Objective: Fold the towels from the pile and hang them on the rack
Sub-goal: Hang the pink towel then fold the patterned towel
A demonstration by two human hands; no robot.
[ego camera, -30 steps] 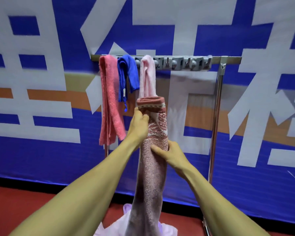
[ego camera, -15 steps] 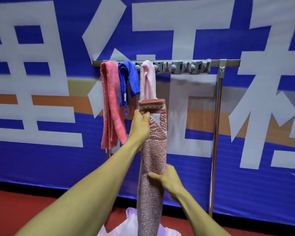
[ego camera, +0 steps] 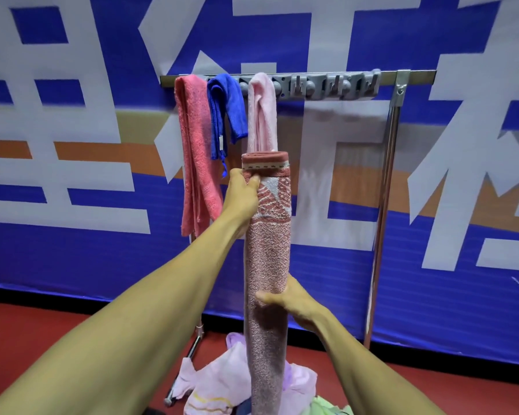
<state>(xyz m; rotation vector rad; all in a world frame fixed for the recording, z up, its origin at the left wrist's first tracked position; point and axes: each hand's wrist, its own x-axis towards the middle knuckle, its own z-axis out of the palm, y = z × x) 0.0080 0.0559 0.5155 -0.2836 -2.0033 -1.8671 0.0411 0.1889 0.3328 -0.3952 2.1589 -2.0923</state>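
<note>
2 hands' fingers (left (ego camera: 241, 195), right (ego camera: 294, 301)) grip the folded towel (ego camera: 267, 259) upright.

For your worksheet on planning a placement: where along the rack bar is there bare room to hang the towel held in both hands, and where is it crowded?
Free: the rack bar from the pale pink towel rightward to the upright post.

Crowded: the bar's left end, where the coral towel, blue towel and pale pink one hang side by side.

The left hand and right hand grip the folded patterned towel.
</note>
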